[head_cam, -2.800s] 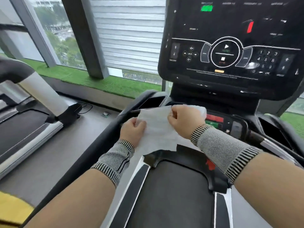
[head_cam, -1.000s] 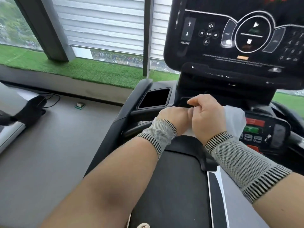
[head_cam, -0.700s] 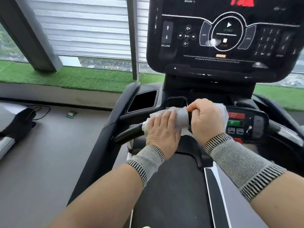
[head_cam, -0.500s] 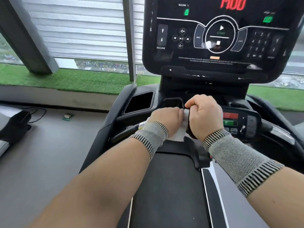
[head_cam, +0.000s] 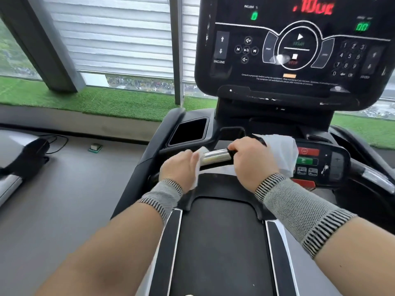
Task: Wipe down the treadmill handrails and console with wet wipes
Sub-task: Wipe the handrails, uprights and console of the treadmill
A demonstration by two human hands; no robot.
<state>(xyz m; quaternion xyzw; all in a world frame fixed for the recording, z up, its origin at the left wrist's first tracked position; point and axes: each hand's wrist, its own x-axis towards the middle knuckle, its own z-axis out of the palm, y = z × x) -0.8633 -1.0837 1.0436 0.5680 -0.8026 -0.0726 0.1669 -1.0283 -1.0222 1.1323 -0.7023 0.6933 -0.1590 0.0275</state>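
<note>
Gripping the front handrail (head_cam: 215, 156) with both hands, each wrapped over part of a wet wipe (head_cam: 284, 150).

Left hand (head_cam: 178, 165) was curled over the bar's left section, knuckles up, with a corner of wipe showing at its fingertips and a strip hanging below the palm. Right hand (head_cam: 252, 161) was closed round the bar to the right, wrist raised, loose wipe bunched beyond its knuckles toward the small button panel (head_cam: 307, 161). Bare silver bar showed between the two hands, which were near but apart. Both forearms reached forward over the belt (head_cam: 215, 242); knit wristbands on both wrists. Console (head_cam: 295, 48) stood above, well apart from the hands. Open floor (head_cam: 64, 199) lay left of the frame; a dark tray recess (head_cam: 188, 131) sat just beyond the left hand.
</note>
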